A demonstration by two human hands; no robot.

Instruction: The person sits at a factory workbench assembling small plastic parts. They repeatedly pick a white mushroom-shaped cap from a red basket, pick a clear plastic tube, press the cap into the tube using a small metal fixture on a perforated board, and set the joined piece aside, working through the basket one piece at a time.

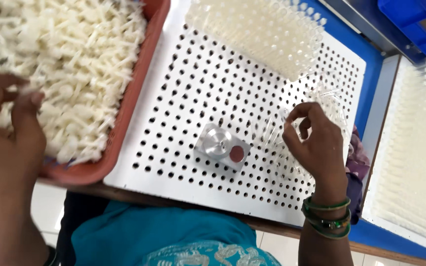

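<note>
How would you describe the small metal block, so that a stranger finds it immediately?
Look at the white perforated board in the middle. Near its front edge, between the red tray and the right hand, lies a small silvery metal block. Only it is metal, with a round dark-red spot.

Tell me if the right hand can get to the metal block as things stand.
Probably yes: the right hand hovers just beside the metal block on the perforated board, with only bare board between them.

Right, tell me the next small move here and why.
Probably the left hand should pinch one white plastic piece from the red tray. It already rests on that heap, while the right hand is on the loose clear tubes on the perforated board.
</note>
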